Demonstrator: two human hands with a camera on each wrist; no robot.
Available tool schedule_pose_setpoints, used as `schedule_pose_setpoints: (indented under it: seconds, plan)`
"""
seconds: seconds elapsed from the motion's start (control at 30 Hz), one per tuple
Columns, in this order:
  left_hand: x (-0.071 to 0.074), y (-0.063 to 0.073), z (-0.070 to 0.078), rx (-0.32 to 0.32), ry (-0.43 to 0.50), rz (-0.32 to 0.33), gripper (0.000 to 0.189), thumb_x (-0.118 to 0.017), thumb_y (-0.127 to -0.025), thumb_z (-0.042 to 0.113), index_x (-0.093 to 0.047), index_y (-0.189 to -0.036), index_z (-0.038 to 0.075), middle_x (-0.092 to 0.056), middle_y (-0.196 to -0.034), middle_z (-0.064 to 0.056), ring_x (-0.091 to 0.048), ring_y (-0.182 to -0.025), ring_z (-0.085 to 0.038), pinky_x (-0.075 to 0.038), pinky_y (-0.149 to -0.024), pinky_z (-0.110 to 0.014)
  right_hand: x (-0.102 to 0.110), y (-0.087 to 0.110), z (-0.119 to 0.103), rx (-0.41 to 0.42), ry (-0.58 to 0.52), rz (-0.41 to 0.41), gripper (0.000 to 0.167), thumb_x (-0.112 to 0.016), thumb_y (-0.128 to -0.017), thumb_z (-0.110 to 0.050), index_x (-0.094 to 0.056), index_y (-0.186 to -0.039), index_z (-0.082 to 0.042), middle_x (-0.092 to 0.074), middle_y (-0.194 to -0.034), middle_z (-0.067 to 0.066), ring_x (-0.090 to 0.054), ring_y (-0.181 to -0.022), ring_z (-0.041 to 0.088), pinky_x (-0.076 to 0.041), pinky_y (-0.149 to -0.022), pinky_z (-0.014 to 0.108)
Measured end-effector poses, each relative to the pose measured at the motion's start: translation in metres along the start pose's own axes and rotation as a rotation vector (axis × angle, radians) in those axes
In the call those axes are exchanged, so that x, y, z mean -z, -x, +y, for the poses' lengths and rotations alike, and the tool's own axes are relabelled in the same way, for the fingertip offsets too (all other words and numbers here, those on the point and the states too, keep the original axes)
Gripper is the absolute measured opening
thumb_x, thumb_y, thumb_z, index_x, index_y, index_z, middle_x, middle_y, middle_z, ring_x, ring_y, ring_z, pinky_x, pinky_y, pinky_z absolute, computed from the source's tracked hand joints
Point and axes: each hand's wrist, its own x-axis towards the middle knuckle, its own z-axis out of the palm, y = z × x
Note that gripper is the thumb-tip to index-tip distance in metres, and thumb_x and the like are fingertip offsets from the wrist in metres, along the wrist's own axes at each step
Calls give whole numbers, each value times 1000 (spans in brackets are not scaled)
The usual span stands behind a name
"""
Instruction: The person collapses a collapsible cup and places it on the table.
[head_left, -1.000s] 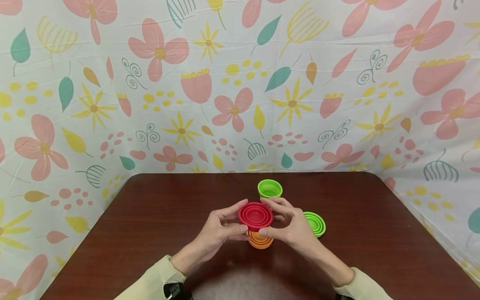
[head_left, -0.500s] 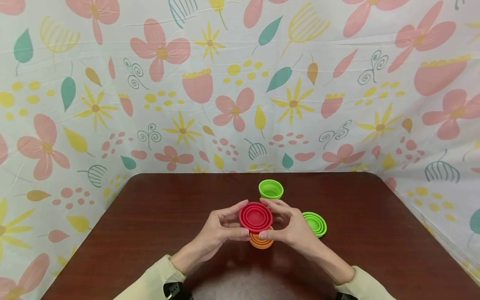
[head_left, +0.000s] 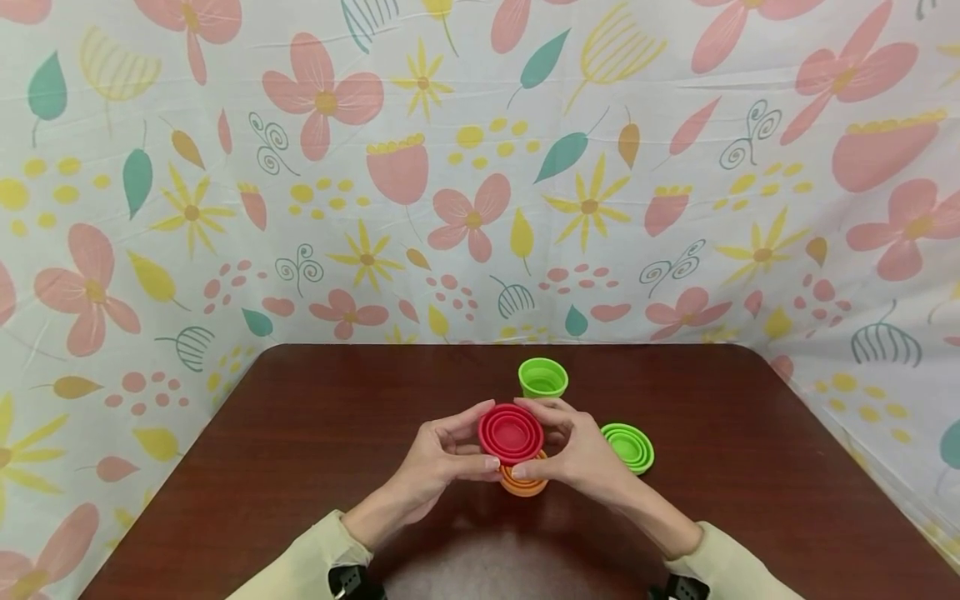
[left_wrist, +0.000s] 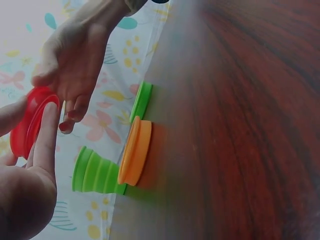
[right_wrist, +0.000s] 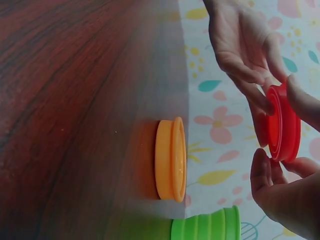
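Observation:
Both hands hold a red collapsible cup point(head_left: 511, 434), pressed flat into rings, above the table. My left hand point(head_left: 431, 458) grips its left side, thumb at the near edge and fingertips at the far rim. From the right, my right hand point(head_left: 588, 450) pinches it between thumb and fingers. Below the red cup, a flattened orange collapsible cup point(head_left: 525, 487) rests on the table, partly hidden in the head view. The left wrist view shows the red cup point(left_wrist: 31, 122) well clear of the orange cup point(left_wrist: 135, 152).
An extended green collapsible cup point(head_left: 543, 380) stands upright behind the hands. To the right lies a flattened green collapsible cup point(head_left: 628, 448). The dark wooden table point(head_left: 337, 400) ends at a flower-patterned cloth point(head_left: 480, 167) at the back.
My right hand has shifted slightly left along the red cup, its thumb nearer the left thumb. The left hand stays nearly still, and the cups on the table have not moved.

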Motion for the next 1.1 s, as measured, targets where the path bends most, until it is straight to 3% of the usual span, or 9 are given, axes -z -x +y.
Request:
schedule_pose_setpoints:
  seconds: [0.23, 0.63, 0.83, 1.1]
  plan:
    - [3, 1, 1, 0, -4, 22, 77, -78, -89, -10, -48, -158, 6, -61, -143, -24, -74, -104, -28, -62, -86, -49, -3, -5, 0, 33, 45, 5, 80, -93, -78, -20, -59, -149, -3, -60, -138, 14, -59, -120, 32, -58, -94, 39]
    - [10, 3, 6, -8, -39, 49, 78, -79, -89, -6, -47, -159, 7, -59, -146, -22, -73, -106, -29, -62, -88, -49, -7, -18, -4, -15, 54, -26, 77, -91, -78, -20, -61, -147, -6, -60, -146, 12, -60, -121, 31, -57, -94, 43]
    - [15, 6, 12, -25, -66, 108, 81, -81, -88, -6, -45, -160, 6, -58, -148, -22, -72, -107, -28, -62, -90, -48, -16, -29, -6, -4, 67, -20, 75, -93, -78, -20, -63, -145, -6, -62, -142, 10, -58, -122, 29, -55, -96, 47]
    - [26, 10, 19, -75, -276, 223, 80, -83, -89, 0, -46, -159, 7, -59, -148, -18, -68, -119, -32, -59, -96, -36, -27, -48, -7, -54, 8, -26, 74, -93, -80, -14, -62, -147, -6, -59, -139, 12, -66, -113, 29, -59, -94, 36]
